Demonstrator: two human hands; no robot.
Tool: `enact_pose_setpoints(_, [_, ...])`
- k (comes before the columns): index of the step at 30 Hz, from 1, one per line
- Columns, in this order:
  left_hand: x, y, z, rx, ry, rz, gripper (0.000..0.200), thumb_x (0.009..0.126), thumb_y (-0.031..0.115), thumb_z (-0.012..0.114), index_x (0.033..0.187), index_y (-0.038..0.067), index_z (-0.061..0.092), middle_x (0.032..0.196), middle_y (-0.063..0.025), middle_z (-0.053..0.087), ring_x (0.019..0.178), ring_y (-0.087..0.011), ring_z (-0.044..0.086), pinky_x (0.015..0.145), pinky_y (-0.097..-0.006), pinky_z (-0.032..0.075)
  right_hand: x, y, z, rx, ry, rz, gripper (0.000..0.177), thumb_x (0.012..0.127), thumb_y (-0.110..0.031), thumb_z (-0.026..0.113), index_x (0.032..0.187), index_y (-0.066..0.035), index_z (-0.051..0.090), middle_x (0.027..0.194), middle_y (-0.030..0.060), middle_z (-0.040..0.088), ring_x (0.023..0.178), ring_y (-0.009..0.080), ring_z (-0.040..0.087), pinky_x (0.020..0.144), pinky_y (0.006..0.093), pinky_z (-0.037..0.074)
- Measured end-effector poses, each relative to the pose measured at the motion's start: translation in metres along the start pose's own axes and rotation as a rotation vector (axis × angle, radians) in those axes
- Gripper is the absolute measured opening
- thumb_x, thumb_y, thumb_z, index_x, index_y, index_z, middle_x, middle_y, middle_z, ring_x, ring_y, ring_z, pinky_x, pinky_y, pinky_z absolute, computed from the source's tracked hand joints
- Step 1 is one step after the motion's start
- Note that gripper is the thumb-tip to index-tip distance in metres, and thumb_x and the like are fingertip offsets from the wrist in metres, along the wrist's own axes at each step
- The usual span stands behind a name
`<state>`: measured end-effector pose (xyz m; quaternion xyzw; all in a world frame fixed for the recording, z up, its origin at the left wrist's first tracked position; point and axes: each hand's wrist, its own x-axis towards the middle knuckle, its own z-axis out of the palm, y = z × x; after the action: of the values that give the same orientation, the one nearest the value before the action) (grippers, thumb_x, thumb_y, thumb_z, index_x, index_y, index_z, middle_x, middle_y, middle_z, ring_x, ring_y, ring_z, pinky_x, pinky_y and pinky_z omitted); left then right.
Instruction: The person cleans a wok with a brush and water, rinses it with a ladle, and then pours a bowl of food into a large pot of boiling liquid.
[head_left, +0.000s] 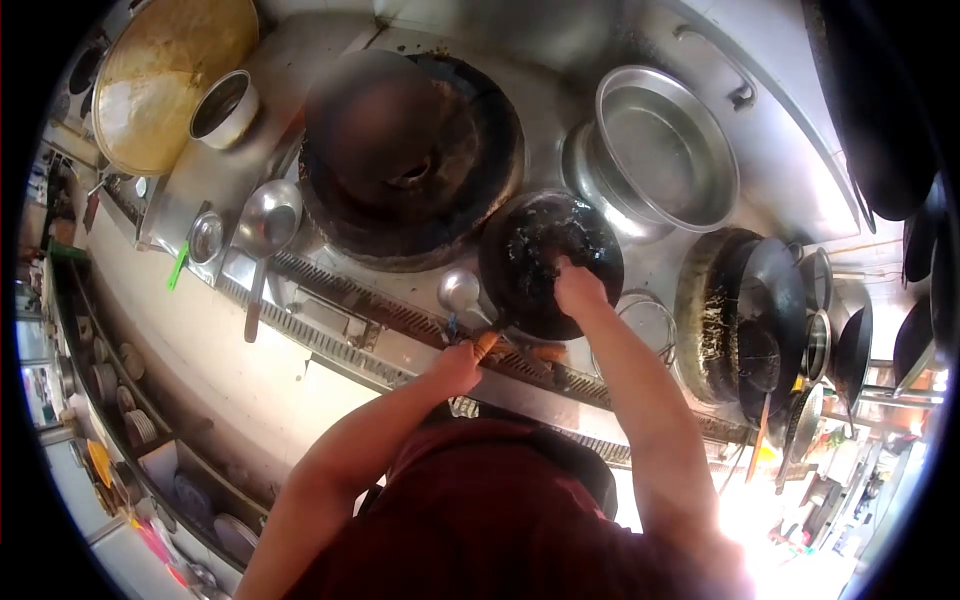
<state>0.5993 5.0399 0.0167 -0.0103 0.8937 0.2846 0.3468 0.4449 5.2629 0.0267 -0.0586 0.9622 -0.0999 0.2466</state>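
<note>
A black wok (515,290), wet and shiny inside with whitish water or foam, sits tilted on the steel range in front of me. My left hand (458,370) is wrapped round a wooden handle (487,343) at the wok's near-left edge. Reaching inside the wok, my right hand (580,289) has its fingers closed and pointed down at the bottom. What those fingers hold, if anything, is hidden. A small metal ladle (459,290) lies just left of the wok, its bowl close to the rim.
Behind the wok stands a large steel basin (665,150) of water. A big blackened burner ring (410,250) is at the back left, another wok (775,310) at the right. A long-handled steel scoop (268,220) and a pot (224,110) lie left.
</note>
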Motion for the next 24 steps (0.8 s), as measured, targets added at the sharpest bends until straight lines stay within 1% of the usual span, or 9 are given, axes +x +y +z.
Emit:
enact_pose_setpoints(4, [-0.002,0.003,-0.004,0.006,-0.003,-0.054,0.038,0.076,0.022,0.062,0.103,-0.003,0.051,0.095,-0.0246,0.063,0.09,-0.0402,0.061,0.08,-0.0479,0.049,-0.017,-0.004,-0.009,-0.058,-0.065,-0.164,0.031,0.084,-0.014,0.046,0.111,-0.003,0.056,0.092,0.0216,0.065,0.089,0.0376,0.063,0.077,0.0442,0.052])
enact_pose_setpoints(6, [-0.001,0.002,-0.005,0.001,0.011,-0.038,0.038,0.076,0.022,0.062,0.103,-0.003,0.051,0.096,-0.0246,0.063,0.091,-0.0399,0.061,0.08,-0.0477,0.049,-0.036,0.001,-0.024,-0.192,-0.21,-0.284,0.034,0.083,-0.014,0.047,0.114,-0.004,0.056,0.091,0.0202,0.066,0.088,0.0359,0.064,0.075,0.0446,0.052])
enact_pose_setpoints(7, [0.0,0.001,-0.007,-0.009,-0.007,-0.045,0.038,0.077,0.022,0.062,0.103,-0.003,0.052,0.097,-0.0247,0.063,0.092,-0.0398,0.061,0.081,-0.0474,0.049,-0.041,0.005,-0.03,-0.196,-0.212,-0.283,0.034,0.083,-0.014,0.047,0.114,-0.004,0.056,0.091,0.0202,0.066,0.088,0.0359,0.064,0.075,0.0446,0.052])
enact_pose_setpoints(9, [0.0,-0.002,-0.007,-0.022,-0.024,-0.054,0.038,0.077,0.022,0.062,0.103,-0.003,0.052,0.098,-0.0248,0.063,0.093,-0.0397,0.06,0.081,-0.0471,0.048,-0.045,0.02,-0.039,-0.431,-0.369,-0.239,0.033,0.083,-0.014,0.048,0.112,-0.004,0.058,0.09,0.0191,0.066,0.088,0.0339,0.065,0.073,0.0448,0.053])
enact_pose_setpoints(13, [0.002,-0.002,-0.016,-0.028,-0.033,-0.016,0.04,0.076,0.026,0.062,0.101,-0.003,0.052,0.092,-0.0258,0.063,0.088,-0.0389,0.062,0.077,-0.0475,0.049,-0.023,0.037,-0.043,-0.482,-0.297,-0.131,0.033,0.082,-0.014,0.048,0.113,-0.003,0.057,0.088,0.0191,0.067,0.087,0.0318,0.066,0.072,0.045,0.053])
enact_pose_setpoints(15, [0.004,-0.002,-0.016,-0.03,-0.052,-0.004,0.04,0.076,0.026,0.061,0.102,-0.003,0.052,0.092,-0.0259,0.063,0.088,-0.0386,0.062,0.077,-0.0473,0.049,0.004,0.037,-0.022,-0.221,-0.012,0.007,0.031,0.082,-0.013,0.048,0.111,-0.001,0.056,0.089,0.02,0.066,0.088,0.0333,0.065,0.074,0.0443,0.053])
enact_pose_setpoints(20, [0.006,0.006,-0.022,0.006,-0.037,-0.048,0.041,0.077,0.026,0.061,0.104,-0.004,0.053,0.095,-0.0257,0.063,0.091,-0.0384,0.062,0.08,-0.0452,0.049,-0.003,0.014,-0.014,-0.141,-0.064,-0.068,0.029,0.086,-0.017,0.047,0.11,-0.003,0.055,0.091,0.0212,0.065,0.089,0.037,0.063,0.077,0.0465,0.051])
enact_pose_setpoints(22, [0.008,0.005,-0.023,0.006,-0.036,-0.04,0.042,0.077,0.027,0.062,0.104,-0.004,0.053,0.096,-0.0255,0.063,0.092,-0.0386,0.061,0.08,-0.0451,0.049,-0.024,0.022,-0.033,-0.215,-0.147,-0.206,0.025,0.082,-0.011,0.048,0.103,-0.001,0.057,0.09,0.0207,0.066,0.088,0.0356,0.064,0.075,0.0437,0.052])
enact_pose_setpoints(24, [0.01,0.002,-0.022,-0.001,-0.03,-0.041,0.042,0.077,0.027,0.062,0.104,-0.004,0.054,0.097,-0.0253,0.063,0.092,-0.0387,0.061,0.081,-0.045,0.049,-0.037,0.033,-0.05,-0.28,-0.193,-0.14,0.025,0.082,-0.012,0.049,0.102,-0.001,0.057,0.09,0.0203,0.066,0.087,0.0357,0.064,0.075,0.0441,0.052])
